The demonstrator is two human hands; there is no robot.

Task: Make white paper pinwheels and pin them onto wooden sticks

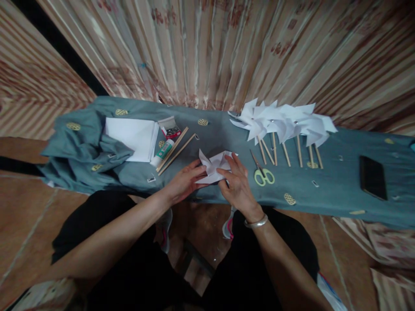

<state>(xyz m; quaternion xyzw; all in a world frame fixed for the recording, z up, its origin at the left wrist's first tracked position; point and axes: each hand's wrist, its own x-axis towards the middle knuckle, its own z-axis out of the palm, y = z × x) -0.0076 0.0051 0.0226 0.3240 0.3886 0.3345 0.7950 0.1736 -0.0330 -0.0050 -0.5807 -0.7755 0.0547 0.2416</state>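
Observation:
Both hands hold a white paper pinwheel [212,166] over the near part of the cloth-covered table. My left hand [186,181] grips its left side, thumb on top and fingers partly hidden beneath the paper. On the right side, my right hand [236,181] is closed on the paper with its fingers bent over the folds. No stick shows on this pinwheel. Right of my right hand lie scissors with green handles [264,176]. Several finished-looking paper pinwheels [285,123] on wooden sticks lie in an overlapping row farther right.
Left of my hands are a stack of white paper [131,136], an opened small red box [171,131] of metal pieces, a glue stick [162,152] and loose wooden sticks [177,153]. A black phone [372,177] lies at the right. Curtains [201,52] hang behind the table [340,194].

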